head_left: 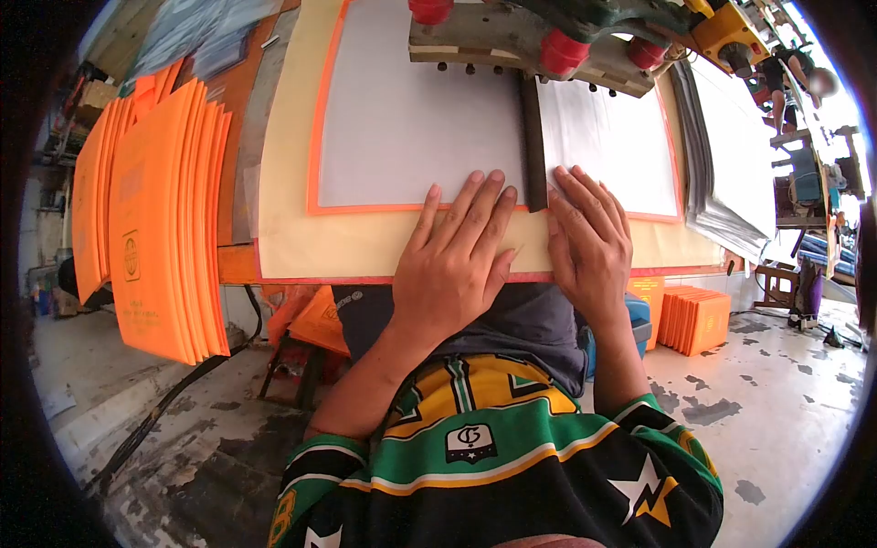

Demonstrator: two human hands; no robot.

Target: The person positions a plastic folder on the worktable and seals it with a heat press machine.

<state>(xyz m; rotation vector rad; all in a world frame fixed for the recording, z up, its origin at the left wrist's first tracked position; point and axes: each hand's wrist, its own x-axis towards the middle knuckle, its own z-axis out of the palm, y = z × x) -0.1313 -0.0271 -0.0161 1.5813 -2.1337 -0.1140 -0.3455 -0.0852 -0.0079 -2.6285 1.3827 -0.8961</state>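
- Scuffed grey floor [776,402] spreads across the lower right of my view, an orange stack [694,320] standing on it.
- Along the left side I see upright orange covers [160,237]; clear sleeves [740,173] lie piled at upper right.
- At top centre, an orange-edged sheet [411,119] lies on a cream board [288,183]. Above it hangs a metal machine head [475,36]; I cannot tell whether the dark bar [533,137] presses on the sheet.
- I have the left hand [457,260] left of the bar, fingers released, straight, slightly spread over the sheet's near edge.
- I have the right hand [589,247] just right of the bar, fingers unclenched, lying close together.
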